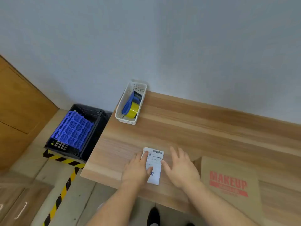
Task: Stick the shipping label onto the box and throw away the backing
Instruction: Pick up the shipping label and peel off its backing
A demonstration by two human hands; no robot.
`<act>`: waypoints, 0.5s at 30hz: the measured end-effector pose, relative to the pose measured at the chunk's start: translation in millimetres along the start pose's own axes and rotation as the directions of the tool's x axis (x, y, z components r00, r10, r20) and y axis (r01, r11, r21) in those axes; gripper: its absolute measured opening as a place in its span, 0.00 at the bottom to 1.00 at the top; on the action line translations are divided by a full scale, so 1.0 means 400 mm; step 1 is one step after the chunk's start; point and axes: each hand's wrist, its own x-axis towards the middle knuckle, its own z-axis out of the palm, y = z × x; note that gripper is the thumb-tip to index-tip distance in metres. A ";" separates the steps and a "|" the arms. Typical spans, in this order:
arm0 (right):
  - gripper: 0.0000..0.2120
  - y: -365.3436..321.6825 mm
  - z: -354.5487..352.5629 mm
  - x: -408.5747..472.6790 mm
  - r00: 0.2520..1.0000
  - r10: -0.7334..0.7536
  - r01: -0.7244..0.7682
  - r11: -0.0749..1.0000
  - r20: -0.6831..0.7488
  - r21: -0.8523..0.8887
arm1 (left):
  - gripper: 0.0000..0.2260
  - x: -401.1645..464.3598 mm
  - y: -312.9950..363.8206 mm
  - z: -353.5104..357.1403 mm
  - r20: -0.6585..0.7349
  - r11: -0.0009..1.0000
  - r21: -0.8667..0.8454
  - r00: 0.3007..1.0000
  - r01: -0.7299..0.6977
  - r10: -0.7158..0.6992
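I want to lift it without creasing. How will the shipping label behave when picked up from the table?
The shipping label looks like a thin sheet lying flat on the table, so it is probably floppy and very light. With no raised edge showing, it may slide rather than lift; the left hand on it could pin it.

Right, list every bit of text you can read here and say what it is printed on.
"MAKEUP": red capitals on the brown cardboard box, at the right of the table.
Smaller red lines under it: too blurred to read.
Shipping label: barcodes and fine print, too small to read.
Nothing else carries text.
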 end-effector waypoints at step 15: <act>0.32 0.051 0.194 0.046 0.985 0.132 -0.142 0.987 0.115 0.079 | 0.39 0.039 -0.090 0.270 0.056 0.999 -0.001 0.998 -0.039 0.038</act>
